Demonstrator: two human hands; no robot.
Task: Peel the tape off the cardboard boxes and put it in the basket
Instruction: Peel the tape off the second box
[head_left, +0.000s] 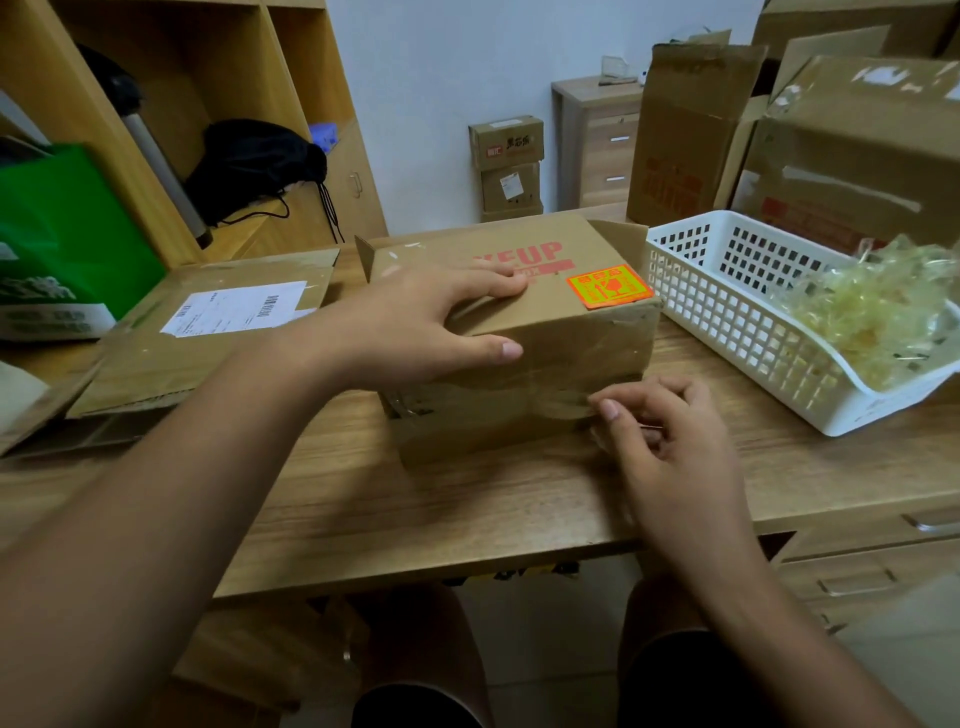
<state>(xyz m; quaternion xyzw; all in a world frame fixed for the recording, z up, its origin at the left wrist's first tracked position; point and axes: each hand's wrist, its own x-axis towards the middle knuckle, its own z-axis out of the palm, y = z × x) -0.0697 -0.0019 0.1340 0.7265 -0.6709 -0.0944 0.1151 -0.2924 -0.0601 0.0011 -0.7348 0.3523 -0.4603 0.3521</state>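
— Why does our left grip (415, 317) lie flat, fingers spread, on the box (571, 338)?
— To steady it on the tabletop (467, 509) while our right grip (670, 441) pinches the tape (550, 402) on its near face, with the basket (727, 332) just beside.

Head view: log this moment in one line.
left hand presses box | right hand pinches tape | basket holds peeled tape

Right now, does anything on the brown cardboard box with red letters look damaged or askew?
Yes. The near side of the brown cardboard box is crumpled under wrinkled clear tape, with a tear at its left end. The orange square sticker on top sits crooked, its corner reaching the edge.
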